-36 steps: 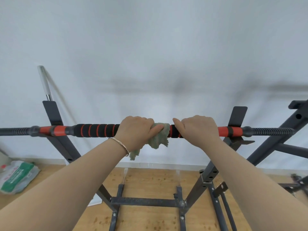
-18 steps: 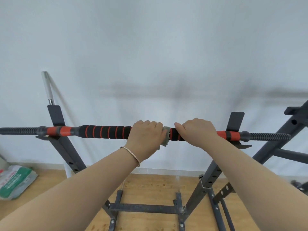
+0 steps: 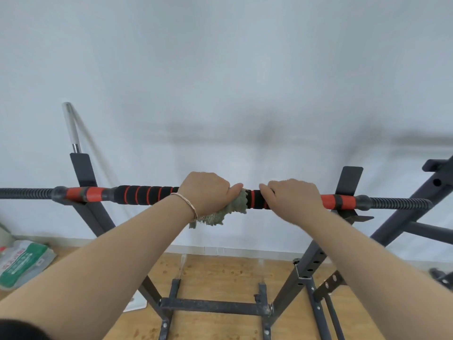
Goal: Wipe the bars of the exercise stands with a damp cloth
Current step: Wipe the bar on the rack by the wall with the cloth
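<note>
Stand (image 3: 93, 217) carries bar (image 3: 147, 195), apparently just resting in its hooks. My right hand (image 3: 291, 196) sits on the bar, fingers curled over it. My left hand (image 3: 207, 192) sits beside it, fingers wrapping cloth (image 3: 228, 211) round the bar's middle. Risks: a hard sideways rub could roll the bar off; the cloth's hanging tail could slip free.

The left hand (image 3: 206, 192) and cloth (image 3: 232, 207) hide the bar (image 3: 147, 195) beneath them; the right hand (image 3: 291, 197) covers another stretch. The bar's left end is cut off at the edge. Print on the bag (image 3: 22, 263) is too small to read

Soft even daylight, faint wall (image 3: 220, 69) shadows, wide-angle edge bowing.
</note>
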The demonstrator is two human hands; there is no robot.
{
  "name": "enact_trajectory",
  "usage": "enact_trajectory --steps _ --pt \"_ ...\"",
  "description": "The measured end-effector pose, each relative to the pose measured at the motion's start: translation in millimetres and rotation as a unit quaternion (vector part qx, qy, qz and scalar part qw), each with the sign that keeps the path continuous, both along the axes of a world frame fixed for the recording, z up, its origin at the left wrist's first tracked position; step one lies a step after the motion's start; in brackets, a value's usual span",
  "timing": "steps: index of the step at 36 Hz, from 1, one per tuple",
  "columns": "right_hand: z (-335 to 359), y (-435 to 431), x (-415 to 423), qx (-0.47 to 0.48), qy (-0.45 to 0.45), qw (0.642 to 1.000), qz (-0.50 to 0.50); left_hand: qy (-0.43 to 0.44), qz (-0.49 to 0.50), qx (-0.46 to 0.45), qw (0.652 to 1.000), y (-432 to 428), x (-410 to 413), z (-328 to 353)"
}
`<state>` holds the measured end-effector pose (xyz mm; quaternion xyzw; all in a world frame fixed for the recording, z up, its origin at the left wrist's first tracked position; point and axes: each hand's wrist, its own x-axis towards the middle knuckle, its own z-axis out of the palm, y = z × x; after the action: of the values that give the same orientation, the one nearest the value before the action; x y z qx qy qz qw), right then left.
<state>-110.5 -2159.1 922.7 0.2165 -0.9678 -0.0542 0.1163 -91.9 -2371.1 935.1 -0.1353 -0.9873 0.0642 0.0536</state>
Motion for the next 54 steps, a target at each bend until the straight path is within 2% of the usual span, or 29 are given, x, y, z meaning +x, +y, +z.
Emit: enact_trajectory --steps 2,4,6,7,10,12,14,16,17,18,20,22,23,25,27,29,31,33,34,36,37,39,41,44,46,48,50,54 --pt "22 -8 -12 -0.016 -0.181 0.983 -0.039 0.036 -0.017 -0.025 0.999 -1 1 -3" --pt "32 -15 -22 -0.071 -0.321 0.943 -0.055 0.081 -0.045 -0.065 0.994 -1 6 -9" --pt "33 -17 -25 -0.121 -0.404 0.904 -0.065 0.081 -0.046 -0.091 0.992 -1 15 -10" --pt "31 -17 -23 -0.127 -0.406 0.902 -0.066 0.072 -0.027 -0.082 0.994 -2 17 -11" --pt "25 -19 -14 -0.091 -0.299 0.948 -0.058 0.073 0.001 -0.077 0.994 -1 14 -11" --pt "18 -19 -11 -0.044 -0.187 0.981 -0.033 0.065 0.009 -0.052 0.996 1 12 -11" --pt "5 -14 -6 -0.012 -0.048 0.999 0.016 0.028 0.036 -0.004 0.999 2 8 -6" --pt "-12 -10 5 -0.024 0.099 0.994 0.047 -0.044 0.053 0.028 0.997 1 4 0" --pt "-22 -8 10 -0.063 0.168 0.983 0.049 -0.08 0.054 0.036 0.995 0 1 2" --pt "-32 -5 14 -0.103 0.216 0.969 0.054 -0.1 0.049 0.042 0.993 -1 0 3" --pt "-45 -3 17 -0.147 0.254 0.954 0.066 -0.081 0.031 0.036 0.996 0 1 3" --pt "-43 -5 17 -0.16 0.245 0.954 0.059 -0.005 0.027 0.014 1.0 1 10 -1" --pt "-36 -8 18 -0.152 0.213 0.964 0.039 0.032 0.021 -0.004 0.999 1 15 -3" --pt "-18 -10 19 -0.069 0.118 0.991 -0.009 0.09 -0.02 -0.047 0.995 1 21 -10" --pt "2 -8 11 -0.033 -0.029 0.999 -0.029 0.115 -0.033 -0.03 0.992 1 20 -14" --pt "22 -7 0 -0.029 -0.182 0.981 -0.054 0.108 0.01 -0.001 0.994 0 21 -17" --pt "34 -6 -9 -0.055 -0.318 0.942 -0.088 0.14 0.031 0.027 0.989 -1 21 -24" --pt "36 -4 -15 -0.109 -0.402 0.904 -0.096 0.168 0.03 0.025 0.985 -1 23 -26" --pt "35 -2 -15 -0.136 -0.416 0.895 -0.09 0.178 0.026 0.021 0.983 -1 22 -27" --pt "31 -1 -12 -0.155 -0.39 0.904 -0.082 0.176 0.032 0.016 0.984 0 21 -26" --pt "28 0 -10 -0.136 -0.354 0.922 -0.08 0.176 0.044 0.015 0.983 1 22 -26" --pt "20 -1 -7 -0.068 -0.245 0.964 -0.072 0.17 0.038 -0.018 0.985 2 24 -21" --pt "10 0 2 -0.026 -0.09 0.994 -0.055 0.14 -0.004 -0.035 0.99 -1 24 -23" --pt "-17 3 20 -0.07 0.115 0.991 -0.019 0.082 0.036 0.005 0.996 -13 20 -17" --pt "-31 8 25 -0.123 0.17 0.978 0.013 0.099 0.015 -0.013 0.995 -17 21 -18" --pt "-32 8 24 -0.127 0.169 0.977 0.009 0.126 -0.04 -0.058 0.99 -20 23 -23" --pt "-17 5 26 -0.073 0.121 0.99 -0.018 0.141 -0.061 -0.084 0.985 -21 22 -29" --pt "9 -2 1 -0.029 -0.066 0.997 -0.031 0.226 0.034 0.0 0.973 -15 20 -29"
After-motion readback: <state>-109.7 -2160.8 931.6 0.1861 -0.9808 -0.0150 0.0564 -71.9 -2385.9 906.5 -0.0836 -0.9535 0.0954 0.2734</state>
